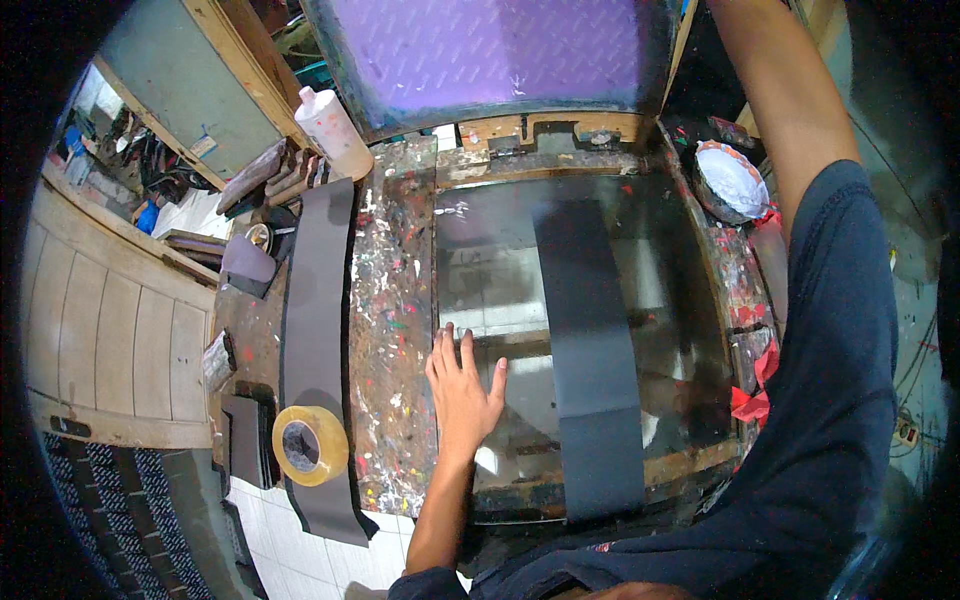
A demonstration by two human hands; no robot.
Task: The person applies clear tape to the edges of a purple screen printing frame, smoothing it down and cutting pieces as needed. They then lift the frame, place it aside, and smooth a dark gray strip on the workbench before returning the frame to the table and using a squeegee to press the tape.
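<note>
My left hand (465,400) rests flat at the left edge of a dark glass panel (500,300), its fingers spread and holding nothing. To the right of that hand, a long black strip (595,370) of flat material lies lengthwise over the glass. My right arm (790,90) reaches up and forward past the upper right edge, so its hand is out of sight. At the far side stands a raised frame (490,60) with a purple mesh-like sheet.
Stacked black strips (320,270) lie along the left, with a tape roll (310,446) on them. A plastic bottle (335,135) and a purple cup (247,260) stand behind. At the right sits a paint-smeared tub (728,180) beside red scraps (755,395).
</note>
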